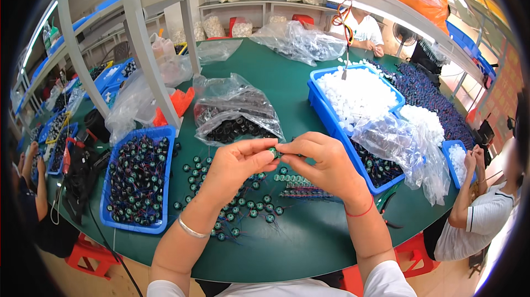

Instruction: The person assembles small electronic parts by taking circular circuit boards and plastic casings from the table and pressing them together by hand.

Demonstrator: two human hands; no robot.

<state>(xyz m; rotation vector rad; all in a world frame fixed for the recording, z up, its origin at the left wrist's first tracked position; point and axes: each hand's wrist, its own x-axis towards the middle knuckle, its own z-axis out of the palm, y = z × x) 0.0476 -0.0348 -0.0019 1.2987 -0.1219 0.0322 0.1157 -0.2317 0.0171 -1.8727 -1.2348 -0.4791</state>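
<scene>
Above the middle of the green table, both my hands meet at a small round part with a green circuit board [274, 153]. My left hand [241, 163] pinches it between thumb and fingers. From the other side my right hand [327, 165] closes on the same part with its fingertips, which partly hide it. Below my hands, many loose round black parts with green boards and thin wires [251, 205] lie on the table. Beside my right wrist is a row of small green boards [292, 179] above strips with reddish wires [303, 192].
At left stands a blue tray [105, 208] of wired parts; a clear bag [234, 98] of black pieces lies ahead. To the right are a blue bin [317, 98] of white pieces, plastic wrap [397, 142] and pliers [386, 203]. Co-workers sit left, right and far.
</scene>
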